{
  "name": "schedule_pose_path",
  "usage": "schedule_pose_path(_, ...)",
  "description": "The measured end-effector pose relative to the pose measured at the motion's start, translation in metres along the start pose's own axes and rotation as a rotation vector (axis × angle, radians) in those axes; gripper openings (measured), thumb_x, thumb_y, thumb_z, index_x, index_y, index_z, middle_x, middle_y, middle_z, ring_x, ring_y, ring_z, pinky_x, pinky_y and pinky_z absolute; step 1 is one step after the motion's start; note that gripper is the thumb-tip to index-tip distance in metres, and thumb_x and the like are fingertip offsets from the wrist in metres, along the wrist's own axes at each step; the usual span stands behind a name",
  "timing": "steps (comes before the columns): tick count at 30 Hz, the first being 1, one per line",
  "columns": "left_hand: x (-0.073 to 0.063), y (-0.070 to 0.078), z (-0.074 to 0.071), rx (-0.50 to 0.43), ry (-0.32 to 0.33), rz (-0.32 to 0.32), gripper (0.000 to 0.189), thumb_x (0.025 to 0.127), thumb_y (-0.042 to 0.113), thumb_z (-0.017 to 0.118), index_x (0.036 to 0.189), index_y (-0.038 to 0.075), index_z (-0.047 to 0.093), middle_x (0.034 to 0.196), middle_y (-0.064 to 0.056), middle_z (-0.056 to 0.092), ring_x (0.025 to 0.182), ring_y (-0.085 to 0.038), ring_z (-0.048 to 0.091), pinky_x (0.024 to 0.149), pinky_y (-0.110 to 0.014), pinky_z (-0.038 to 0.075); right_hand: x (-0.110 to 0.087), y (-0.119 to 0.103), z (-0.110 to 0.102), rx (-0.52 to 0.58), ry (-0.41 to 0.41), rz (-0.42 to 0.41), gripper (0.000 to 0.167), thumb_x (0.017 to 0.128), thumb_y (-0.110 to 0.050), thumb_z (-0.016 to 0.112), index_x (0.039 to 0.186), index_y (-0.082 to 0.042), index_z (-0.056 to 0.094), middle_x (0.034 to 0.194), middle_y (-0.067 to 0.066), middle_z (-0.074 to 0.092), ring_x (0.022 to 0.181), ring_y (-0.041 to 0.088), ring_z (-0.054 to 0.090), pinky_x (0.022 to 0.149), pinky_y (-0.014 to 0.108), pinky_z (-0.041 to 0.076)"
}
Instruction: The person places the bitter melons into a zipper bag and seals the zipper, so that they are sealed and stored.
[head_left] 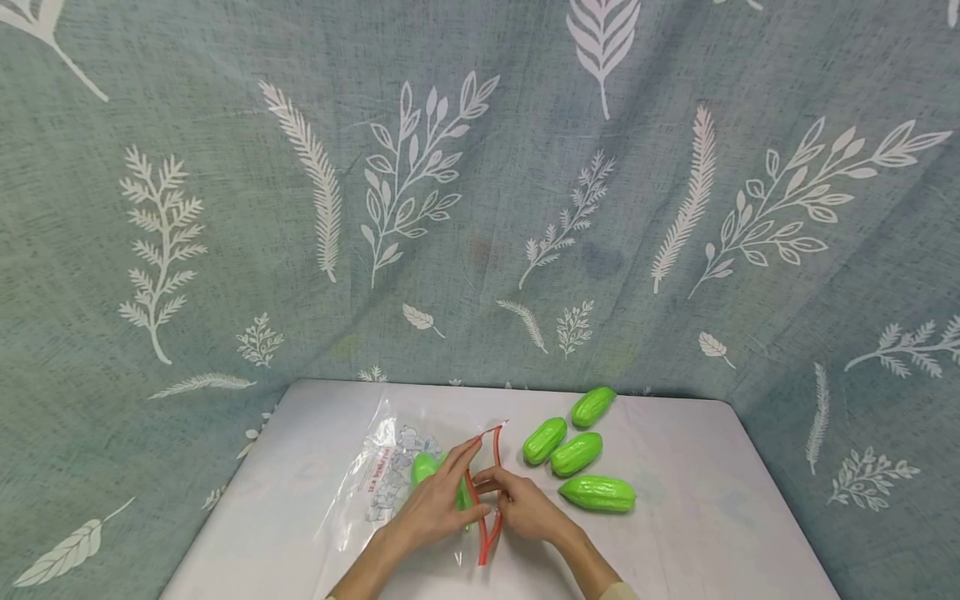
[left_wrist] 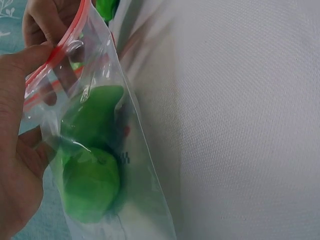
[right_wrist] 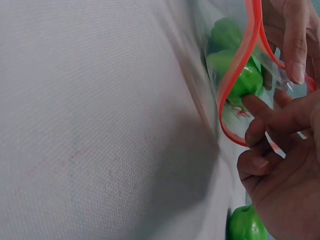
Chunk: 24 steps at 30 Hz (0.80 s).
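Note:
A clear zip bag (head_left: 356,492) with a red-edged mouth (head_left: 483,550) lies toward the left of the white table, its mouth spread apart and facing right. Inside it are green, ribbed, cucumber-like pieces (left_wrist: 92,185), two of them plain in the left wrist view. My left hand (head_left: 435,504) holds the bag near the mouth, thumb at the red edge and fingers along the far side. At the opening is my right hand (head_left: 525,504), its index finger reaching in to the nearer green piece (right_wrist: 247,80). The other right fingers are loosely bent.
Several loose green pieces lie right of the bag: one by the right forearm (head_left: 597,493), two side by side behind it (head_left: 544,441), and one near the table's back edge (head_left: 593,407). A leaf-patterned cloth (head_left: 480,208) hangs around the white table (head_left: 697,517).

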<state>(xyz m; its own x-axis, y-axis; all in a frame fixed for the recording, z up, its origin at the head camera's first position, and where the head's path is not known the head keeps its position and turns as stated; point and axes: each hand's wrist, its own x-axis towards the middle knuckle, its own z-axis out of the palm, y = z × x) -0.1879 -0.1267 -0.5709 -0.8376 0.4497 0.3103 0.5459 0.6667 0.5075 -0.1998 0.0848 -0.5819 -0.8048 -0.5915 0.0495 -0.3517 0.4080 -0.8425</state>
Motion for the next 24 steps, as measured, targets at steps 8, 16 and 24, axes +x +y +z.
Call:
schedule_pose_path(8,0.0007,0.0002,-0.0001,-0.004,0.001,0.012,0.103,0.083,0.052,0.078,0.162,0.02,0.021,0.161,0.004,0.03,0.085,-0.011,0.057,0.066,-0.024,0.051,0.001,-0.001,0.0008,-0.017,0.005,0.006,0.049,0.098,0.009,0.043,0.133,-0.021,0.059,0.124,-0.007,0.069,0.122,0.009,0.06,0.099,0.041,0.052)
schedule_pose_path(16,0.0029,0.0011,-0.0023,0.003,-0.03,-0.007,0.103,0.083,0.051,0.078,0.162,0.02,0.02,0.162,0.001,0.029,0.082,-0.011,0.055,0.065,-0.023,0.049,0.0016,-0.0026,0.0004,-0.023,0.003,0.02,0.049,0.098,0.007,0.044,0.133,-0.023,0.059,0.124,-0.009,0.069,0.122,0.009,0.059,0.099,0.04,0.051)
schedule_pose_path(24,0.0037,0.0037,-0.005,0.002,-0.054,-0.041,0.104,0.083,0.055,0.076,0.162,0.022,0.018,0.162,0.0,0.028,0.08,-0.01,0.056,0.065,-0.024,0.05,-0.0008,-0.0065,-0.0017,-0.018,0.008,0.026,0.047,0.096,0.004,0.05,0.133,-0.023,0.06,0.123,-0.007,0.069,0.1,0.008,0.062,0.082,0.026,0.052)
